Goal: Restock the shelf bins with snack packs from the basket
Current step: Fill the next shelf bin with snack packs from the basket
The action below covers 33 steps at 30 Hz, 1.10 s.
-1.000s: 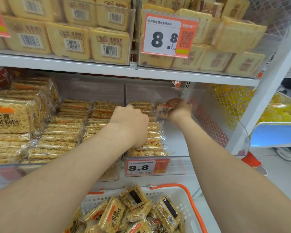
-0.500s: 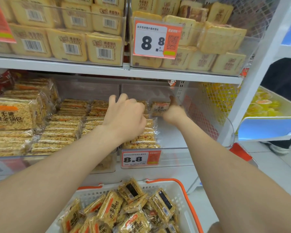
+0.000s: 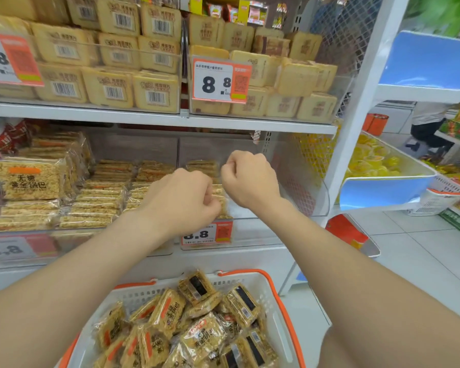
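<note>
A white basket with an orange rim (image 3: 274, 301) stands below me, full of golden rice-crisp snack packs (image 3: 168, 312). On the middle shelf, a clear bin (image 3: 303, 181) holds a row of the same packs (image 3: 201, 166) along its left side. My left hand (image 3: 181, 200) hovers over the front of that row with its fingers curled against the packs, and nothing shows in its grip. My right hand (image 3: 250, 179) is a loose fist above the bin's bare right half, holding nothing I can see. The neighbouring bin (image 3: 104, 197) to the left is packed with stacked packs.
The shelf above (image 3: 250, 123) carries pale cake packs and an 8.8 price tag (image 3: 219, 82). A white shelf upright (image 3: 356, 102) stands to the right, with a blue bin of yellow jelly cups (image 3: 377, 160) beyond it. A person (image 3: 430, 123) stands at the far right.
My right hand has let go of the pack it held at the back of the bin and has pulled back, curled. My left hand has slid toward the bin's front. The view has tilted up.
</note>
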Available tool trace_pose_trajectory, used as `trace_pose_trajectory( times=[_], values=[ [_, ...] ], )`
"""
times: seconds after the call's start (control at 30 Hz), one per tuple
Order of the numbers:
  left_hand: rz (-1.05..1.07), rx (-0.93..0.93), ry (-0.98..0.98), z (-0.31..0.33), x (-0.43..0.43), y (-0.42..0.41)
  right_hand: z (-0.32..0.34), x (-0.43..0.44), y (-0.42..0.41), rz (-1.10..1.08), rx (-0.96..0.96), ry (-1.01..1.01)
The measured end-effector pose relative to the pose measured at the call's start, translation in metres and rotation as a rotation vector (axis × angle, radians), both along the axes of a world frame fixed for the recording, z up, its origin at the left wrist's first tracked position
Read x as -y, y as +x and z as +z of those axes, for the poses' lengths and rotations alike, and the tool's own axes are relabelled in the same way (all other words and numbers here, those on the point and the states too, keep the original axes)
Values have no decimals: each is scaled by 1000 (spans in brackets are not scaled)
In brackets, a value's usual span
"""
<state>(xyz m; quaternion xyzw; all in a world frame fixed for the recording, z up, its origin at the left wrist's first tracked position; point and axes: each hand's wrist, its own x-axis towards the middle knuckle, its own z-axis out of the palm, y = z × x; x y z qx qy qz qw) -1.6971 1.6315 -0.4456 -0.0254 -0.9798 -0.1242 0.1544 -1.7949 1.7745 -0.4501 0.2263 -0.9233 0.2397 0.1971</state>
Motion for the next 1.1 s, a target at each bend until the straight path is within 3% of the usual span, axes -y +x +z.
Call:
trace_pose_trajectory(
  times=[0.13, 0.33, 0.57, 0.83, 1.1],
  values=[
    [-72, 305, -39, -11, 2, 9, 9, -6, 36, 146, 57, 188],
    [-184, 832, -146, -52, 2, 23, 8, -23, 76, 243, 372, 546],
    [-297, 978, -349, -113, -36, 39, -56, -33, 112, 240, 463, 1150],
    [-461, 1093, -578, -202, -56, 73, -84, -28, 109, 279, 672, 1139],
    [-476, 1118, -415, -246, -59, 105, -86, -11, 104, 374, 675, 1094]
  ],
)
